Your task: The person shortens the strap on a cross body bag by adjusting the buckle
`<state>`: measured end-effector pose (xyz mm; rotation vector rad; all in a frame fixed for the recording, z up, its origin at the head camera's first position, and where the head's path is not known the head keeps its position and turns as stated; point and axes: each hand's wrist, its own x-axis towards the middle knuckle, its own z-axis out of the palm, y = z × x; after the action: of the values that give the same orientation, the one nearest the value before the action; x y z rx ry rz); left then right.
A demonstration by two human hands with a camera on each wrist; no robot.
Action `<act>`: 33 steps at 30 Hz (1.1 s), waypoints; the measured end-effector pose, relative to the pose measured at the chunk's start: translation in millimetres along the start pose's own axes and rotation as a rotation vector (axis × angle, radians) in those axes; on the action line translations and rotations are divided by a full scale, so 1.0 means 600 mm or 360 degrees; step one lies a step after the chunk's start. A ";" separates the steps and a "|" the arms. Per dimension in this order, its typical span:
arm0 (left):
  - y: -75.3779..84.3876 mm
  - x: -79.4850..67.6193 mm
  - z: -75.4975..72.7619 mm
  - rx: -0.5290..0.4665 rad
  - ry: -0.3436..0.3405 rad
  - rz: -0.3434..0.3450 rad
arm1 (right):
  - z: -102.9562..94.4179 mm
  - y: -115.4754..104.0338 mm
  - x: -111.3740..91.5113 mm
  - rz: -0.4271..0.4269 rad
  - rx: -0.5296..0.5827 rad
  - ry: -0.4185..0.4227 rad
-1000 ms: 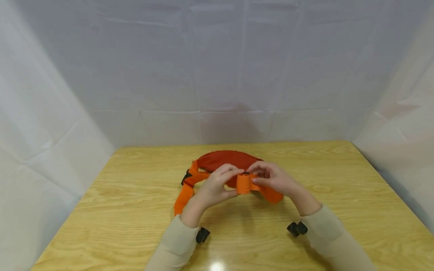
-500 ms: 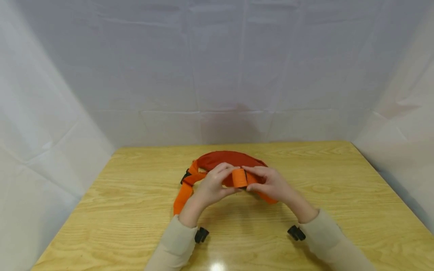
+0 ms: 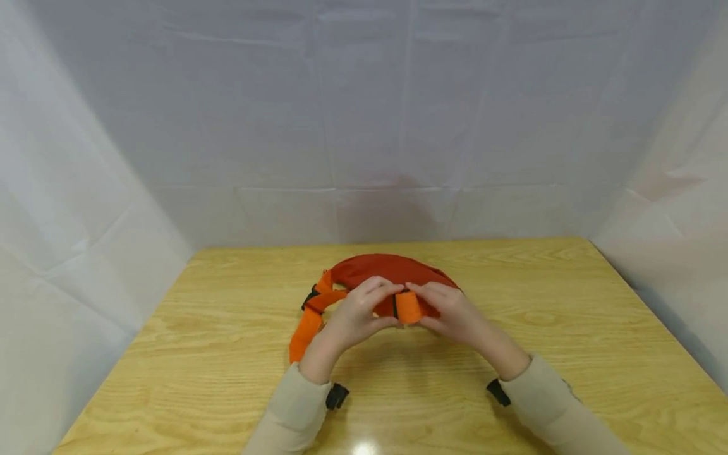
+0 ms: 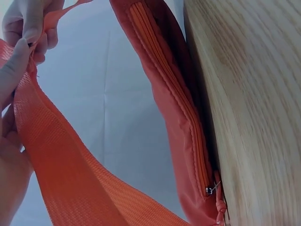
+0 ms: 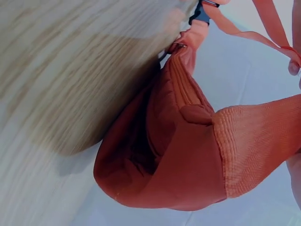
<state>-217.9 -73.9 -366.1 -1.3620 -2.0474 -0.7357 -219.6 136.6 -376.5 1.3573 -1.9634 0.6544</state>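
Note:
A red waist bag (image 3: 392,268) lies on the table with its orange strap (image 3: 306,332) raised in front of it. My left hand (image 3: 355,313) pinches the strap from the left, thumb below and fingers above. My right hand (image 3: 455,315) pinches it from the right, fingertips close to those of the left. Between them stands a folded loop of strap (image 3: 408,308), with a dark narrow edge, perhaps a slider, at its left side. In the left wrist view the bag's zipper (image 4: 171,89) shows. The right wrist view shows the wide strap end (image 5: 258,143) sewn to the bag.
A black buckle (image 3: 309,297) sits on the strap at the bag's left end. The wooden table (image 3: 216,328) meets pale sheeting (image 3: 364,126) behind and at both sides. Black devices (image 3: 337,396) are worn at both wrists.
My right hand has moved left, closer to the left hand, and now covers the strap on that side. The loop shifted left, then back right; the dark edge now shows on its left.

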 end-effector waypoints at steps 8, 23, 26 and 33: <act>0.000 -0.001 0.000 0.0089 -0.0008 -0.0011 | 0.003 0.005 -0.002 -0.0171 -0.0151 0.0175; -0.003 -0.004 -0.001 0.0257 0.0019 -0.0036 | -0.001 0.002 -0.001 -0.0141 -0.0163 0.0189; -0.005 -0.006 -0.002 0.0242 0.0025 -0.0029 | -0.002 0.003 -0.001 -0.0152 -0.0155 0.0191; -0.005 -0.010 -0.006 0.0280 0.0060 -0.0025 | -0.003 0.003 -0.002 -0.0157 -0.0167 0.0171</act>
<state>-218.2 -81.2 -368.5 -1.2252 -2.0433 -0.5683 -220.7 139.2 -376.6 1.3186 -1.8083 0.5585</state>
